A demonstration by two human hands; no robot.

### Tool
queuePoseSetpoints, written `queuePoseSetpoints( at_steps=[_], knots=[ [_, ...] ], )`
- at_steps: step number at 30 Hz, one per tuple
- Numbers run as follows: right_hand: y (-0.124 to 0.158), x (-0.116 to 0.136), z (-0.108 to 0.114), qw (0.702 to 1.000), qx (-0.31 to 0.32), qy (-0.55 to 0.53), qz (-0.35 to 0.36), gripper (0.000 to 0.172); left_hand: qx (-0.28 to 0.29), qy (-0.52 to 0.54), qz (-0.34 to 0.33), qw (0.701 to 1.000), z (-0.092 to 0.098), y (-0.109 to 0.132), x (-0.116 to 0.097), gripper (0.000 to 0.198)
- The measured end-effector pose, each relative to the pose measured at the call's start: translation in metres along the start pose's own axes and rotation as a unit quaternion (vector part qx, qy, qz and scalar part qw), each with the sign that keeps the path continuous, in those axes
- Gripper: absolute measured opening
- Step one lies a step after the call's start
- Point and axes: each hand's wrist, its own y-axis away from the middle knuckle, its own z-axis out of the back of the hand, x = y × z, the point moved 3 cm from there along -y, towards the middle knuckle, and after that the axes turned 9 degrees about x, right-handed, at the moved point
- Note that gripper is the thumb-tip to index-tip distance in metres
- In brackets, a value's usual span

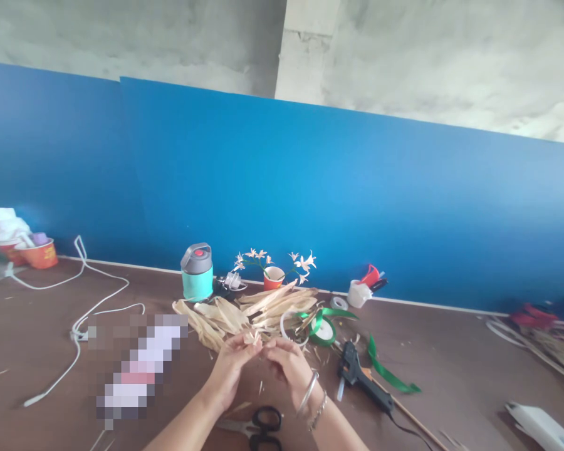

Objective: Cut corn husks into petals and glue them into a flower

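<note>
My left hand [235, 363] is closed, pinching a small pale flower [252, 338] that looks made of dried husk. Close beside it, my right hand [286, 360] has its fingers pressed together near the flower's base; what they hold, if anything, is hidden. Just beyond both hands lies a heap of dried corn husks [267, 307]. A spool of green ribbon [323, 331] sits past the right hand, with a black hot glue gun [361, 379] to its right. Below the hands are black-handled scissors [263, 426].
Behind the husks stand a teal flask [197, 275] and an orange cup [273, 279] with flower stems. A white cup of tools [359, 293] and a tape roll [339, 303] are at right. A white cable [82, 319] crosses the table's left side. A blue partition [310, 188] rises behind.
</note>
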Motion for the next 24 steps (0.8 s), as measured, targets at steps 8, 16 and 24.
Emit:
queuePoseSetpoints(
  at_steps=[8, 16, 24],
  knots=[
    [-0.001, -0.015, -0.002, 0.995, -0.085, -0.059, 0.009, 0.012, 0.019, -0.005, -0.022, 1.0, -0.004, -0.001, 0.004, 0.014],
    [-0.01, -0.009, 0.024, 0.994, -0.106, 0.003, 0.041, 0.027, -0.049, -0.03, -0.035, 0.998, 0.008, -0.002, -0.001, 0.015],
    [-0.002, -0.001, 0.005, 0.953, -0.034, 0.264, 0.144, 0.005, -0.084, -0.159, -0.022, 0.983, 0.008, -0.002, -0.009, 0.029]
  ],
)
